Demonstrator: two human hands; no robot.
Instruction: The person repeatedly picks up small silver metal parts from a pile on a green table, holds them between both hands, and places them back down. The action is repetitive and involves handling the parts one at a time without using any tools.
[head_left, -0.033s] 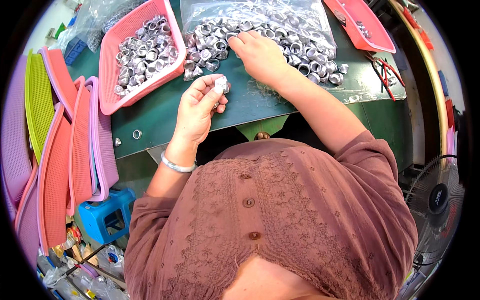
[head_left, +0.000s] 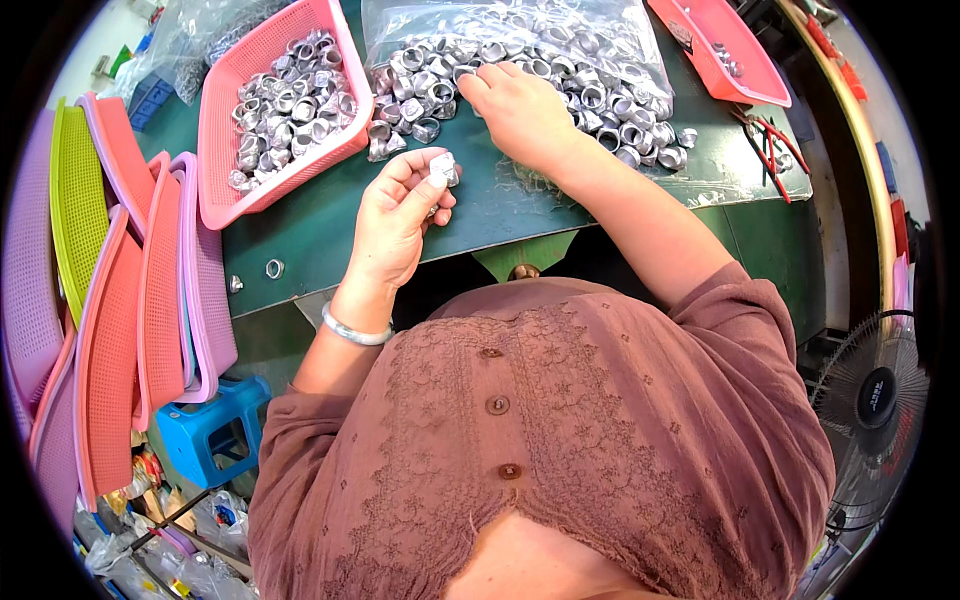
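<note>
My left hand (head_left: 395, 215) is raised over the green table (head_left: 330, 235) and pinches a small silver metal ring (head_left: 441, 166) between thumb and fingertips. A silver bracelet (head_left: 355, 331) circles that wrist. My right hand (head_left: 520, 110) lies palm down on a heap of silver metal rings (head_left: 600, 90) spread on a clear plastic bag. Its fingertips touch the rings at the heap's left side, and I cannot see whether they grip one. To the left, a pink mesh basket (head_left: 215, 150) holds several more rings (head_left: 290, 105).
One loose ring (head_left: 273, 268) lies near the table's front edge. A pink tray (head_left: 720, 55) and red-handled pliers (head_left: 775, 140) sit at the far right. Stacked pink, purple and green baskets (head_left: 110, 300) lean at the left. Below them is a blue stool (head_left: 215, 430). A fan (head_left: 880, 400) stands at the right.
</note>
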